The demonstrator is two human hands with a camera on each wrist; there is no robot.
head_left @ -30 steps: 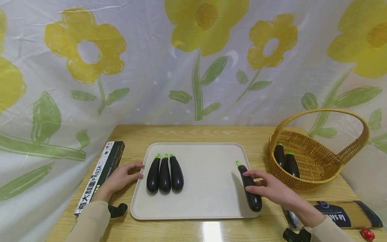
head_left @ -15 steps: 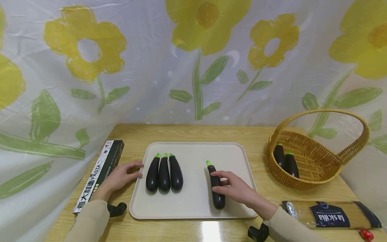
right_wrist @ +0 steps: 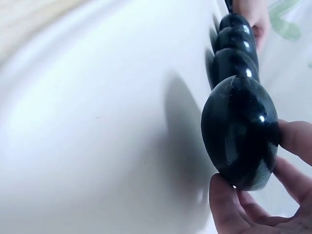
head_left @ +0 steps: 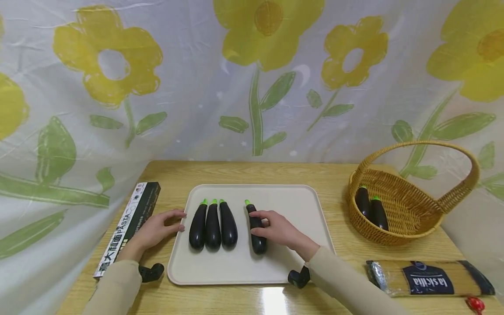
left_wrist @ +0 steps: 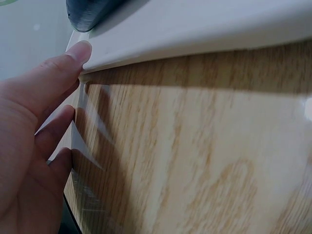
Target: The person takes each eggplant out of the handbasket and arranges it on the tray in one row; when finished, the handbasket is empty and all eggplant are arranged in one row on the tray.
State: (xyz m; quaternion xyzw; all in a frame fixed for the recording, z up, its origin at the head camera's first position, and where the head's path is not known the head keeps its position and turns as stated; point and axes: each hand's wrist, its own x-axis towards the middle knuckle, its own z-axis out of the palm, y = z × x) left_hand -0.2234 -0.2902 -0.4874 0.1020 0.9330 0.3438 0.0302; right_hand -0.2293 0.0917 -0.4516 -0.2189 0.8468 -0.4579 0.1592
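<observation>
My right hand (head_left: 280,229) grips a dark eggplant (head_left: 257,238) with a green stem, thumb and fingers round its sides. In the right wrist view the held eggplant (right_wrist: 239,131) has its rounded end toward the camera, with a shadow on the tray beside it. Three similar eggplants (head_left: 213,227) lie side by side on the left part of the white tray (head_left: 291,262), a gap away from the held one. My left hand (head_left: 159,227) rests at the tray's left rim. In the left wrist view its thumb (left_wrist: 80,51) touches the tray's edge.
A wicker basket (head_left: 413,210) with a tall handle stands on the right, two eggplants (head_left: 371,209) inside. A spaghetti packet (head_left: 429,278) and a small red object (head_left: 475,303) lie in front of it. A pasta box (head_left: 127,227) lies left of the tray.
My right hand has carried the eggplant leftward from the tray's right edge, over the tray, toward the three eggplants. My left hand has stayed at the rim.
</observation>
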